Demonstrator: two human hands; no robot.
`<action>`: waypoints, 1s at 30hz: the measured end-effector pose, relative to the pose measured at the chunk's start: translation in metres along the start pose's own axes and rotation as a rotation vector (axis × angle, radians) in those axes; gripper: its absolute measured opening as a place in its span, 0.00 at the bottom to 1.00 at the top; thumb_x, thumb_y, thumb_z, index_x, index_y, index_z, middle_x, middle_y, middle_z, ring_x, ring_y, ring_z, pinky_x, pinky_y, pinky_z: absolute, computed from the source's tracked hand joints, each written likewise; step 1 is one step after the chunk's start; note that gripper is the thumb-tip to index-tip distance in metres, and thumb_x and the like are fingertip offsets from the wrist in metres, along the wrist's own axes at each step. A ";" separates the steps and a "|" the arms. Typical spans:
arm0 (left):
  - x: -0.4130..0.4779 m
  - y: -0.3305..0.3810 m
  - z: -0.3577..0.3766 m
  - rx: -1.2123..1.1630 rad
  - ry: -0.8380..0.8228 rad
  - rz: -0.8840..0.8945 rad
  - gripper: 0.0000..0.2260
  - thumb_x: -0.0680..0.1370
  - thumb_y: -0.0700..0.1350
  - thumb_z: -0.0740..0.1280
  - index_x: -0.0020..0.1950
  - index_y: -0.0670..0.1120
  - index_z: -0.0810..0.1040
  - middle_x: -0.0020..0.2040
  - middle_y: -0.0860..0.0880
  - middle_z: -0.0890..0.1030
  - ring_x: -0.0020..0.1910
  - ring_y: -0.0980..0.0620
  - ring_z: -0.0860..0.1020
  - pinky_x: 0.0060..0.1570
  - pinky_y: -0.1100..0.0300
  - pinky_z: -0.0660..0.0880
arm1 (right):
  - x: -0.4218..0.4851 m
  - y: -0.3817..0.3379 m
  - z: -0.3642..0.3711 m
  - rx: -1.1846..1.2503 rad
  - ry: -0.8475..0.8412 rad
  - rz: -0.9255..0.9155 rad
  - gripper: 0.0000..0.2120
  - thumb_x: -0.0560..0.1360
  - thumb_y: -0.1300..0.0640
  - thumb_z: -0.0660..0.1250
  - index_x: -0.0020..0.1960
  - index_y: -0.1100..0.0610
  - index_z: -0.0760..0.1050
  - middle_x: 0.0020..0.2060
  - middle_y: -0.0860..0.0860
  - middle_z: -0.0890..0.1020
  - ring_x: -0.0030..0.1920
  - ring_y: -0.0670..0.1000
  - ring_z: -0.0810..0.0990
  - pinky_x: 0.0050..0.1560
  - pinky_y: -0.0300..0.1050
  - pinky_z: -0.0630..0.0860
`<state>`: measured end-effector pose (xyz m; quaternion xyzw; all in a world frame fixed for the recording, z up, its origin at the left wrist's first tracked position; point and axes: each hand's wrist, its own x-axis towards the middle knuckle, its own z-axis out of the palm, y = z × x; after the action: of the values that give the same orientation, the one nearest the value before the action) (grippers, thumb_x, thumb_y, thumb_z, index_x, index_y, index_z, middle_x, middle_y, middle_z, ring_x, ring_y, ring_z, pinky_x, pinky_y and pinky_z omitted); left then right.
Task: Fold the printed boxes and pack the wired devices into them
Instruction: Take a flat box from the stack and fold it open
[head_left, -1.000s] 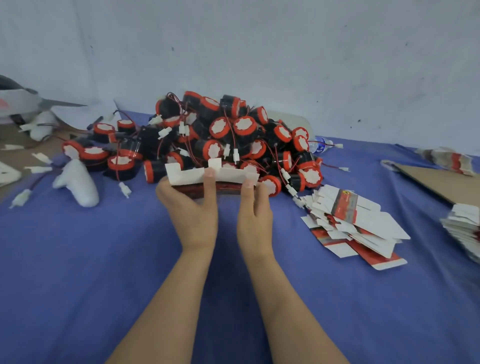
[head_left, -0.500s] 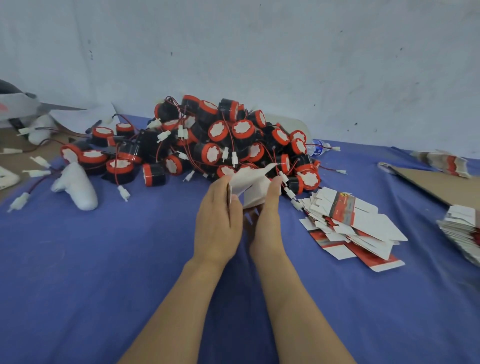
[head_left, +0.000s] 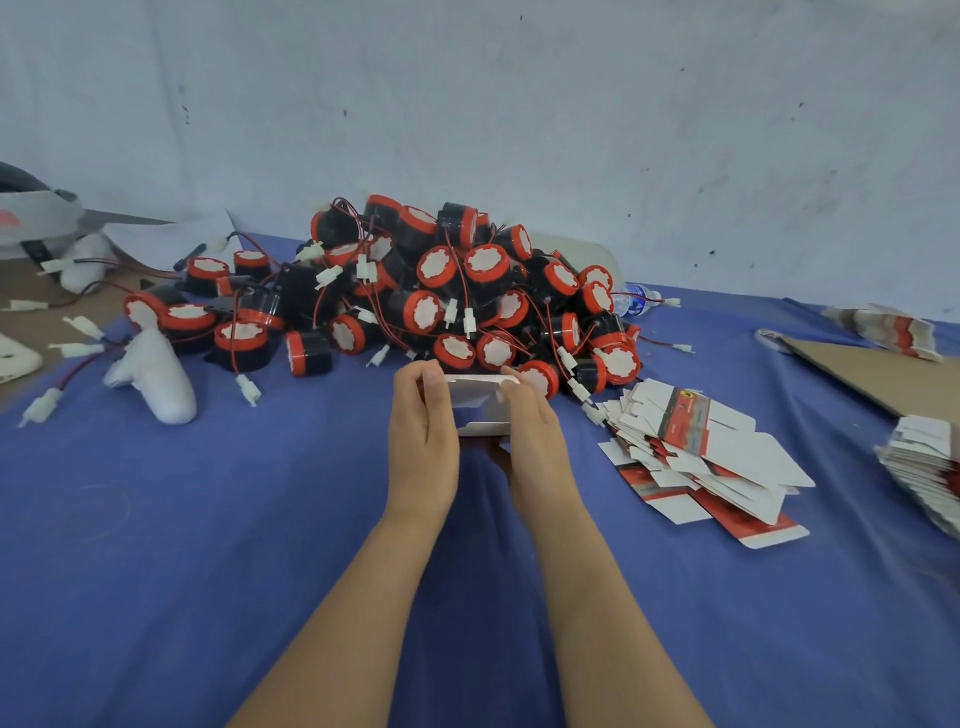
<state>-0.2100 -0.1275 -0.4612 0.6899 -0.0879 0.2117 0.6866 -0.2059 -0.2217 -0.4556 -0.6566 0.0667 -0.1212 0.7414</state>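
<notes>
White box (head_left: 480, 402) gripped between left hand (head_left: 423, 441) and right hand (head_left: 535, 431).

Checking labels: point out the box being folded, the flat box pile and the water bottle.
box being folded (head_left: 480, 401): head view, white inner face.
flat box pile (head_left: 750, 454): head view, white top panel.
water bottle (head_left: 635, 303): head view, blue label.

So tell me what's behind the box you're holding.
The pile of red-and-black wired devices lies right behind the box. The left hand and right hand cover its sides; whatever sits low behind it is hidden.
</notes>
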 end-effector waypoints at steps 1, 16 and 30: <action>0.001 0.000 0.000 -0.002 0.006 -0.020 0.17 0.80 0.58 0.49 0.59 0.51 0.69 0.51 0.57 0.74 0.50 0.61 0.73 0.46 0.77 0.69 | 0.001 0.003 0.000 -0.027 0.000 -0.018 0.12 0.80 0.61 0.61 0.56 0.45 0.68 0.46 0.34 0.72 0.47 0.35 0.75 0.41 0.22 0.70; 0.007 -0.003 -0.004 -0.204 -0.075 -0.233 0.16 0.81 0.40 0.61 0.60 0.62 0.71 0.54 0.63 0.75 0.52 0.65 0.75 0.41 0.77 0.72 | 0.001 0.001 -0.008 0.230 0.007 0.095 0.26 0.75 0.31 0.53 0.51 0.47 0.81 0.45 0.49 0.86 0.50 0.48 0.82 0.56 0.48 0.77; 0.010 0.004 -0.010 -0.123 -0.259 -0.200 0.27 0.80 0.34 0.55 0.63 0.69 0.65 0.70 0.55 0.69 0.65 0.57 0.70 0.56 0.68 0.73 | -0.002 -0.006 -0.031 0.113 -0.170 0.078 0.19 0.76 0.48 0.66 0.63 0.56 0.76 0.56 0.58 0.82 0.56 0.56 0.82 0.57 0.54 0.79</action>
<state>-0.2044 -0.1165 -0.4534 0.6734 -0.1194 0.0460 0.7282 -0.2160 -0.2517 -0.4539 -0.6185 0.0222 -0.0398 0.7845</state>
